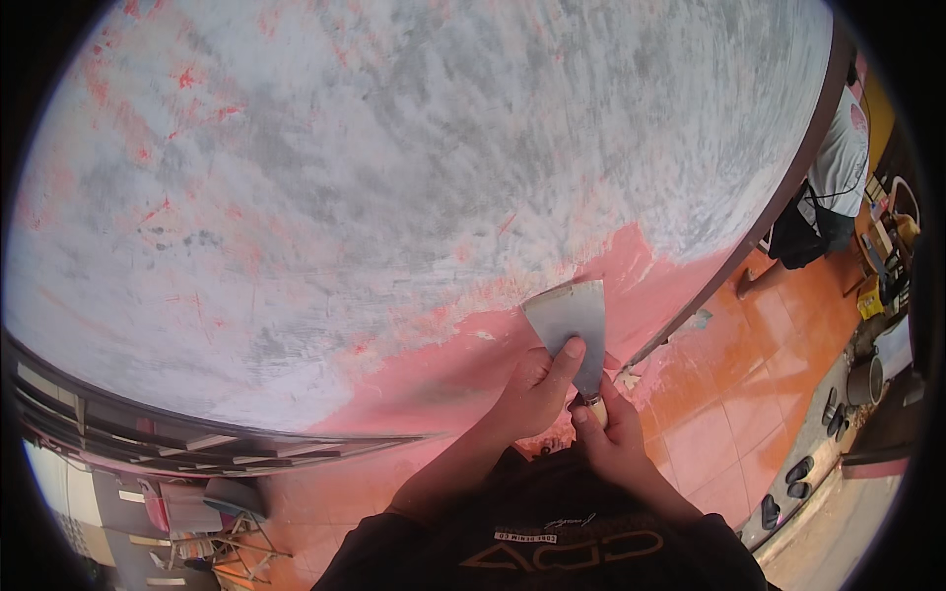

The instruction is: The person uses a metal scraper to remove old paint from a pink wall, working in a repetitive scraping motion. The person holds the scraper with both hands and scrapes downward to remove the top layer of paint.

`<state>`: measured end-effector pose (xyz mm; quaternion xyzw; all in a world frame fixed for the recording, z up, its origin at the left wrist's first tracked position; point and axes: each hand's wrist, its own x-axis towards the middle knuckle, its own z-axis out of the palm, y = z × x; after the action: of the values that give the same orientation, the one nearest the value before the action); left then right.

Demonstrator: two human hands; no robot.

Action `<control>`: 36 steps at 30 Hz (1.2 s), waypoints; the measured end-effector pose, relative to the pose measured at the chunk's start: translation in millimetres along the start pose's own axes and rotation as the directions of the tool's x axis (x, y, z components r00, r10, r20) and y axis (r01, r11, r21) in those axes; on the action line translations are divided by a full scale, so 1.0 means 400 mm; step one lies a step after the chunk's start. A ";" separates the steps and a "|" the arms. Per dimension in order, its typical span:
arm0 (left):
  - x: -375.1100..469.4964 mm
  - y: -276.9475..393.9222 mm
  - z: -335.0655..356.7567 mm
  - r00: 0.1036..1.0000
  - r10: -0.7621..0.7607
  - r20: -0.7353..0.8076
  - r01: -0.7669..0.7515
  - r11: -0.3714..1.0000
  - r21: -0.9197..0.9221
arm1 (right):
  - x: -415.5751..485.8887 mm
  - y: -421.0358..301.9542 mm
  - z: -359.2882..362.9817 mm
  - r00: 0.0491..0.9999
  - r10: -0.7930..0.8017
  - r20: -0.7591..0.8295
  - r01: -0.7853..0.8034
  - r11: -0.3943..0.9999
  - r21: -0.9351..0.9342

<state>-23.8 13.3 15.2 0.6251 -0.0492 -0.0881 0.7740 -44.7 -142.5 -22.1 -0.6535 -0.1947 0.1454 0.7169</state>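
A wide metal paint scraper (573, 314) meets the wall with its broad edge, where the pink paint (451, 362) borders the whitish-grey scraped area. My right hand (612, 432) is wrapped around the scraper's pale handle (597, 411). My left hand (538, 388) holds the lower blade, its thumb flat on the metal face and its fingers partly hidden behind. Most of the wall (414, 162) above is patchy white and grey, with small reddish-pink flecks. Pink paint remains as a band along the lower right of the wall.
A dark trim edge (794, 173) bounds the wall at right. Beyond it a person (835, 177) stands on the orange tile floor (728, 399). Sandals (798, 476) and a bucket (865, 380) are at far right. A slatted frame (199, 451) and a folding stand (240, 547) are at lower left.
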 end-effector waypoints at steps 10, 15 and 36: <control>0.003 -0.007 0.003 0.999 -0.016 0.051 0.019 0.999 -0.048 | -0.013 0.001 -0.009 1.000 -0.006 0.003 0.006 1.000 -0.007; 0.009 0.007 -0.004 1.000 0.009 0.025 -0.008 0.999 -0.053 | 0.015 -0.058 0.004 1.000 -0.007 -0.014 0.007 1.000 -0.023; 0.018 -0.005 0.013 0.998 0.014 0.062 -0.010 0.997 -0.073 | -0.005 -0.052 -0.034 0.996 0.082 -0.034 -0.083 0.995 -0.048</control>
<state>-17.8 6.6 14.2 0.5932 -0.0741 -0.1047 0.7948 -41.0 -157.4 -2.5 -0.6808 -0.1596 0.1595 0.6969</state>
